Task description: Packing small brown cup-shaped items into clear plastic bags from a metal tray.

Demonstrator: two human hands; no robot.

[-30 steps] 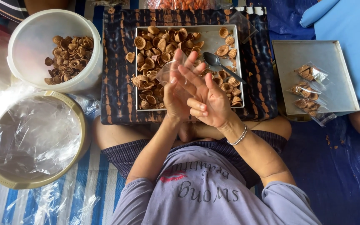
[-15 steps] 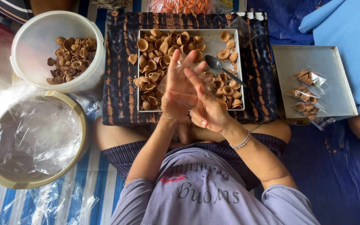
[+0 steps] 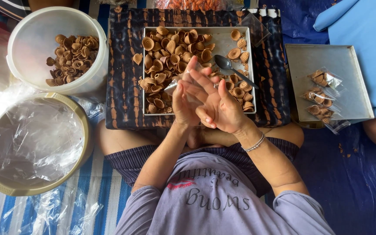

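Pressed palm to palm above the metal tray [image 3: 251, 69] of cone snacks [image 3: 170, 56], left hand [image 3: 182, 106] and right hand [image 3: 218, 106] pinch a small clear bag [image 3: 172, 86], which could slip and spill if the pressure eases

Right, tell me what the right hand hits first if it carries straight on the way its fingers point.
The right hand points up and left over the metal tray. It would probably meet the heap of brown cone snacks first, though its height above them is unclear.
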